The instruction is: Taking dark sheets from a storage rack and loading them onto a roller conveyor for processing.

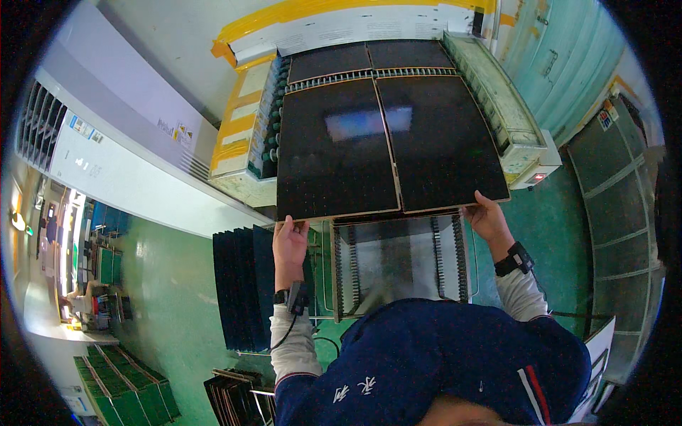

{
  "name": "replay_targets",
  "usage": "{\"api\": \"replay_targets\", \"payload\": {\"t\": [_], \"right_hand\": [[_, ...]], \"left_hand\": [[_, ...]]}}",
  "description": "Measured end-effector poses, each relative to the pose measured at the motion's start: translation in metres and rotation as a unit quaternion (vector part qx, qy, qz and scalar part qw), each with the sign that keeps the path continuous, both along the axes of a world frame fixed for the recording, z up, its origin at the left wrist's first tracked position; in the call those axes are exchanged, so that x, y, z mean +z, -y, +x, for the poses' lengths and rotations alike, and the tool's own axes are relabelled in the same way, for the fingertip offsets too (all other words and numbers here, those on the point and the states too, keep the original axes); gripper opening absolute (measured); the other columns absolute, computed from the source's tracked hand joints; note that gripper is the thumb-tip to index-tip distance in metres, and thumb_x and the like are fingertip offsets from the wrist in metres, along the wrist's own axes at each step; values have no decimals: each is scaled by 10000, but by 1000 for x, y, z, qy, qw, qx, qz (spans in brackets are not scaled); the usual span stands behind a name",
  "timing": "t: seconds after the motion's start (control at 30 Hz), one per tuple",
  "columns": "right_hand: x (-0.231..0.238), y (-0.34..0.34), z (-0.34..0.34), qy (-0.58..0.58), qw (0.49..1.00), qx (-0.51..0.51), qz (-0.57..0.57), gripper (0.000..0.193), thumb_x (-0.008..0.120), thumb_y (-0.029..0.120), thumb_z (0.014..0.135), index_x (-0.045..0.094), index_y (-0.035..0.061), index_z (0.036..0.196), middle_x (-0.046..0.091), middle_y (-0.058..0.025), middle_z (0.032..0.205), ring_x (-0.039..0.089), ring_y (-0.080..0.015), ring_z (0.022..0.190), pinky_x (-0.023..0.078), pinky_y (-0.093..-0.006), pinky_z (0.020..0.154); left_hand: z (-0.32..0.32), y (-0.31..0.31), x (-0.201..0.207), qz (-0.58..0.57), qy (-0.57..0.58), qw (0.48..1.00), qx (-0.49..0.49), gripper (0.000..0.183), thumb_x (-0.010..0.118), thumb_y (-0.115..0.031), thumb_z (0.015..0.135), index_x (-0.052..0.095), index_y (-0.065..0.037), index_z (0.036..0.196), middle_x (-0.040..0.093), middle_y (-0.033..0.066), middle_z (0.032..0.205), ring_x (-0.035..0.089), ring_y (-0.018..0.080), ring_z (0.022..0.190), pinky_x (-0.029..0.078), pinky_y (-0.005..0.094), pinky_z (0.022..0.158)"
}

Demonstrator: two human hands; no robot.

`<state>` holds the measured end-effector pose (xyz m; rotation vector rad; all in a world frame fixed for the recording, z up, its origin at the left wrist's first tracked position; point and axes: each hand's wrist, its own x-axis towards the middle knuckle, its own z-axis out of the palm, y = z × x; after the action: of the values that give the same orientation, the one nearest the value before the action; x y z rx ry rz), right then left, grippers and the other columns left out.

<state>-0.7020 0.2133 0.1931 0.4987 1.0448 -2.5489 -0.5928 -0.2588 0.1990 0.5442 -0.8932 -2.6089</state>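
Observation:
Two large glossy black panels lie side by side on a roller conveyor [268, 153], their near edges jutting toward me. My left hand [290, 248] grips the near left corner of the left black panel [334, 160], fingertips at its edge. At the near edge of the right black panel [444, 153], close to its right corner, my right hand [490, 219] has hold, with part of the fingers hidden beneath. A narrow gap runs between the panels. Farther along the rollers, two more black panels [330, 62] lie flat.
Below the panels stands a slotted metal rack [398, 259]. Dark upright sheets [241, 284] stand left of it, and more boards [231, 397] lower down. A long white machine [156, 167] flanks the left. A grey meshed frame [614, 234] leans at right. Green stacks [124, 387] sit lower left.

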Motion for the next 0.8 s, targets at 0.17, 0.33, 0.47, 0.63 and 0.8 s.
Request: {"api": "replay_targets", "payload": {"t": [0.17,0.33,0.47,0.63,0.8], "right_hand": [[4,3,-5,10,1000,-8,0,124,613,176,905,615,62,955,645,-69,931,631,-217,827,575,-352,718],[5,6,-10,-4,1000,-7,-4,123,625,187,900,620,68,934,645,-65,896,624,-214,797,564,-350,721],[2,3,-15,4,1000,-4,13,136,639,200,892,619,66,903,644,-67,839,623,-211,779,561,-343,720],[5,5,-22,-7,1000,10,16,173,636,209,894,611,42,854,646,-92,816,637,-217,782,564,-342,715],[2,6,-32,-12,1000,20,5,211,626,220,899,603,14,855,654,-124,853,648,-239,807,562,-336,723]], "left_hand": [[-4,5,-7,-7,-19,1000,-5,93,596,-109,912,577,-90,822,643,18,847,611,164,873,490,392,889],[-5,10,-11,-11,-54,998,-33,43,570,-113,926,588,-75,917,639,44,937,601,183,953,488,368,903],[1,6,-16,-27,-38,998,-49,235,520,-118,952,523,-42,1174,608,96,1114,589,234,1011,490,370,907],[25,-7,-25,-10,40,998,-41,332,539,-122,941,478,-36,1255,580,115,1148,574,238,1023,465,352,939],[70,-5,-88,41,5,994,-99,348,516,-130,949,442,-2,1265,578,161,1143,572,265,1040,456,397,953]]}}
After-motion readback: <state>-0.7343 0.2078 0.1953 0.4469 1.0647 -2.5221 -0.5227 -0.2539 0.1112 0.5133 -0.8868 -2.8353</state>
